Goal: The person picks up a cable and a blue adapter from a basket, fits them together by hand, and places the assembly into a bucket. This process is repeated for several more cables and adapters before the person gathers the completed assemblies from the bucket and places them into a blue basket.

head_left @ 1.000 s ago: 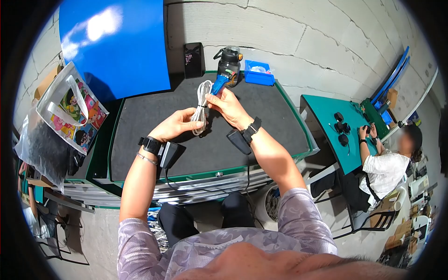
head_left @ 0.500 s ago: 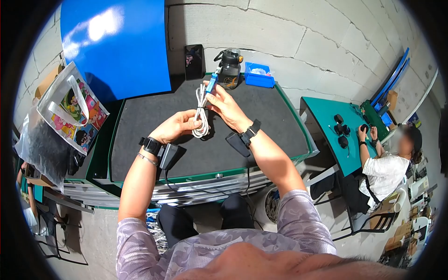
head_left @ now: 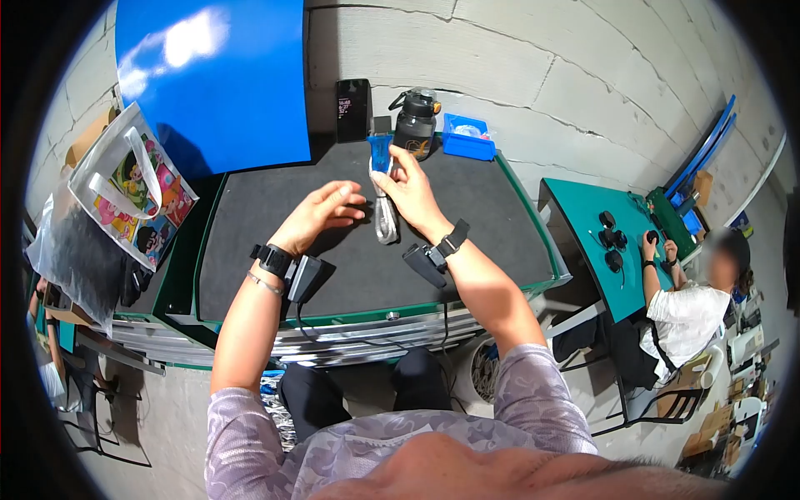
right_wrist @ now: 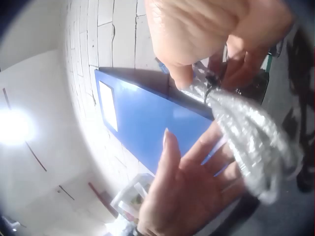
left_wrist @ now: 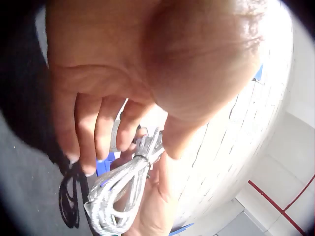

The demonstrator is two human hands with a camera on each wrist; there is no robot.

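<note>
A coiled silver-white cable [head_left: 384, 221] hangs above the dark mat, bundled at its upper part by a black tie [right_wrist: 210, 91]. At its top is a blue connector [head_left: 380, 154] with a grey end pointing to the wall. My right hand [head_left: 412, 192] pinches the bundle near the connector between thumb and fingers. Left of the coil, my left hand [head_left: 317, 217] is held with palm facing the cable, fingers extended and apart from it. In the right wrist view the left palm [right_wrist: 192, 196] shows behind the loops, holding nothing.
Along the wall stand a black phone-like device [head_left: 353, 111], a drink bottle [head_left: 415, 123] and a blue bin [head_left: 469, 147]. A blue panel [head_left: 217, 92] leans at the back left near a printed bag [head_left: 137, 192]. At right, a person [head_left: 692, 296] works at a green table [head_left: 583, 225].
My left hand has let go of the lower loops and moved slightly left, its fingers straightening. The cable now hangs from my right hand, with the connector turned more upright.
</note>
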